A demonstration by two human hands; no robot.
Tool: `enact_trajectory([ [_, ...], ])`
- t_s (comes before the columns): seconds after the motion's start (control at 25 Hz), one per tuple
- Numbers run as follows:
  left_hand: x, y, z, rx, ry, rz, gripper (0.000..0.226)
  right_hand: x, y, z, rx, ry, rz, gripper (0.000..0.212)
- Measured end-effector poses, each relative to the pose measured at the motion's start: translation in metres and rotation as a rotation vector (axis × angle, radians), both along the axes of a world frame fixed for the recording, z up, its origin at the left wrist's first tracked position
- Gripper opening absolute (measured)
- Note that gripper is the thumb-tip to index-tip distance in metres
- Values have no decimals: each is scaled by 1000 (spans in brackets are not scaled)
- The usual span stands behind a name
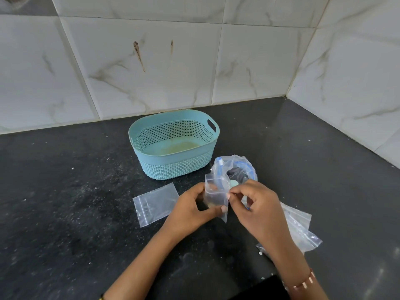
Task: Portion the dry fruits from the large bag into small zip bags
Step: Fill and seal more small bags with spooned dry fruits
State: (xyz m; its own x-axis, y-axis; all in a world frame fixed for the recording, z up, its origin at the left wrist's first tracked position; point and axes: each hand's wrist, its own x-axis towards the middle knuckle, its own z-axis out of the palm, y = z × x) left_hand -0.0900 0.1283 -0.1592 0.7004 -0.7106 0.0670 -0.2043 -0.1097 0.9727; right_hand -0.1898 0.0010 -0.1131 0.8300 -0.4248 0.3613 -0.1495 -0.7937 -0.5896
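Observation:
My left hand (190, 210) grips a small clear zip bag (216, 197), held upright above the black counter, with a little pale stuff at its bottom. My right hand (257, 207) pinches the right edge of that same bag between thumb and fingertips. Right behind it stands the large clear bag (236, 167) with a blue zip rim, its mouth open; its contents are hard to make out. Another small zip bag (155, 204), flat, lies on the counter to the left of my left hand.
A light blue perforated plastic basket (173, 146) stands behind the bags, holding nothing but a stain on its floor. More clear zip bags (300, 230) lie under and right of my right wrist. Tiled walls meet in a corner at the back right. The black counter (65, 202) is speckled with crumbs.

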Motion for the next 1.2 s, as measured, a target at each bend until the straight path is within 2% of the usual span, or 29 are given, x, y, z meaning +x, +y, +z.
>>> enact_trajectory([
  [0.08,0,6,3,-46,15,-18,46,-1,0,1,89,-68,-45,3],
  [0.28,-6,11,11,-93,63,-10,26,-4,1,6,275,-126,-46,11],
  [0.44,-10,11,11,-103,67,29,27,-8,4,9,400,-157,-30,18],
  [0.56,-11,13,13,-143,181,14,17,-12,3,11,583,-172,-49,26],
  [0.68,-14,15,14,-196,280,-18,22,-16,7,11,711,-183,-65,35],
  [0.76,-18,15,12,-236,322,-22,28,-19,6,12,765,-171,-62,34],
  [0.84,-21,15,14,-261,344,-24,31,-22,3,14,785,-132,-40,29],
  [1.04,-23,9,18,-293,416,36,16,-26,2,10,706,-72,-36,23],
  [1.16,-24,5,17,-238,361,83,4,-28,3,5,647,-63,-18,14],
  [1.2,-25,3,16,-223,333,91,7,-28,4,3,626,-58,-7,10],
])
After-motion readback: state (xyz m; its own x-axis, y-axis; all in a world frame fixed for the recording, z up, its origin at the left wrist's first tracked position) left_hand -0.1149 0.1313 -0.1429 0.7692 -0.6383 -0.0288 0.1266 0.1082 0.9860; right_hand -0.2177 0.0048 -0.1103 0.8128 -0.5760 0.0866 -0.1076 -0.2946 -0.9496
